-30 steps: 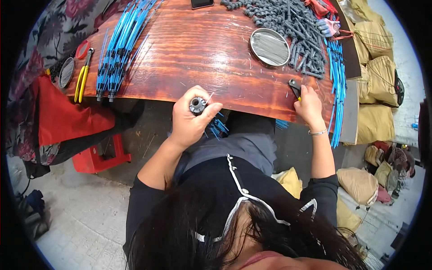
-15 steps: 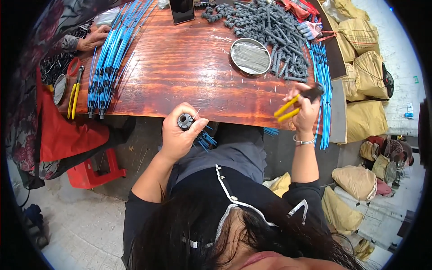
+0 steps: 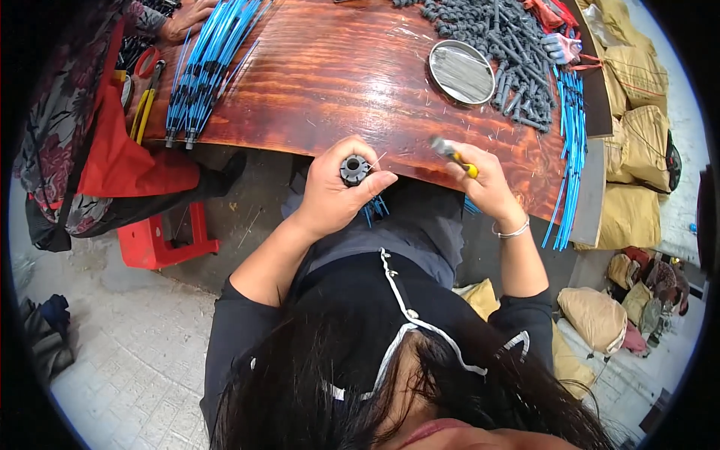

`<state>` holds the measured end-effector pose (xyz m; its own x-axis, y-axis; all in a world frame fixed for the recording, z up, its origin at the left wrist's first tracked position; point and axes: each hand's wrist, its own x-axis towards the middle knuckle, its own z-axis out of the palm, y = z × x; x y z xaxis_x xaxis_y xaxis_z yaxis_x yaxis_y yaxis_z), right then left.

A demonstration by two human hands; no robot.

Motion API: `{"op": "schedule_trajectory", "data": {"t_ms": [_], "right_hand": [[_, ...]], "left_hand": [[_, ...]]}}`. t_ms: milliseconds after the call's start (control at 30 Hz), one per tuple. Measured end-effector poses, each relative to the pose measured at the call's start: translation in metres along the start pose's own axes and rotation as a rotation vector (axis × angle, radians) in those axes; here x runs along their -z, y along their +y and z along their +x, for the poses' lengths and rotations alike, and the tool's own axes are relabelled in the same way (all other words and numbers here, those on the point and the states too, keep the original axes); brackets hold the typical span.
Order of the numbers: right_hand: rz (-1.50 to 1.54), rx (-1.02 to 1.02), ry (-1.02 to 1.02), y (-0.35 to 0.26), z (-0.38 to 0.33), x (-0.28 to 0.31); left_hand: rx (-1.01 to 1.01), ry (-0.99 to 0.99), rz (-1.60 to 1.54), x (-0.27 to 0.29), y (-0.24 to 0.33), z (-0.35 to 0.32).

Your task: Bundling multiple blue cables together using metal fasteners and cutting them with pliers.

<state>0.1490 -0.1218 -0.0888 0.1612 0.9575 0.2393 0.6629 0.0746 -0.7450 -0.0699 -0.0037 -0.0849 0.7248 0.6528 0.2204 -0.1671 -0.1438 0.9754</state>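
Observation:
My left hand [image 3: 330, 187] is closed around a black slotted cylinder [image 3: 354, 171] with a round hole in its end. A thin metal wire [image 3: 380, 159] sticks out by its thumb and forefinger. Below that hand, several thin blue rods [image 3: 377, 207] hang over my lap; whether they join the cylinder is hidden. My right hand [image 3: 489, 187] grips pliers [image 3: 451, 152] with yellow handles, partly covered by the fingers. The pliers' head points left towards the cylinder, apart from it, and is slightly blurred.
On the wooden table [image 3: 322, 97] stand a round dish [image 3: 463, 71] of thin metal wires and a heap of dark grey plastic parts [image 3: 487, 34]. Blue rods lie at right [image 3: 568, 165] and left [image 3: 202, 82]. Beside other yellow-handled pliers [image 3: 145, 112], another person's hand [image 3: 187, 19] rests at far left.
My right hand has come left, closer to my left hand, and the pliers have turned so their head points left. The whole view has shifted. My left hand still grips the cylinder.

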Motion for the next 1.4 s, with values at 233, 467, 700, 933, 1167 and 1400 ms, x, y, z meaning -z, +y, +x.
{"op": "schedule_trajectory", "data": {"t_ms": [233,467,700,933,1167,1400], "right_hand": [[-0.067,-0.022,-0.36,-0.034,0.016,0.013],[-0.243,0.004,-0.369,-0.043,0.021,0.016],[-0.323,0.043,-0.363,-0.056,0.026,0.019],[-0.594,0.277,-0.213,-0.062,0.034,0.025],[-0.702,0.278,-0.127,-0.065,0.02,0.032],[0.873,-0.706,-1.233,-0.03,-0.005,0.019]], "left_hand": [[-0.023,-0.003,0.064,-0.007,0.008,0.0],[-0.016,0.039,0.106,-0.007,0.008,0.0],[-0.1,0.026,0.156,-0.009,0.01,0.001],[-0.088,0.056,0.193,-0.01,0.006,0.005],[-0.224,-0.062,0.264,-0.004,0.006,0.014],[-0.209,-0.357,0.201,0.004,-0.001,0.004]]}}
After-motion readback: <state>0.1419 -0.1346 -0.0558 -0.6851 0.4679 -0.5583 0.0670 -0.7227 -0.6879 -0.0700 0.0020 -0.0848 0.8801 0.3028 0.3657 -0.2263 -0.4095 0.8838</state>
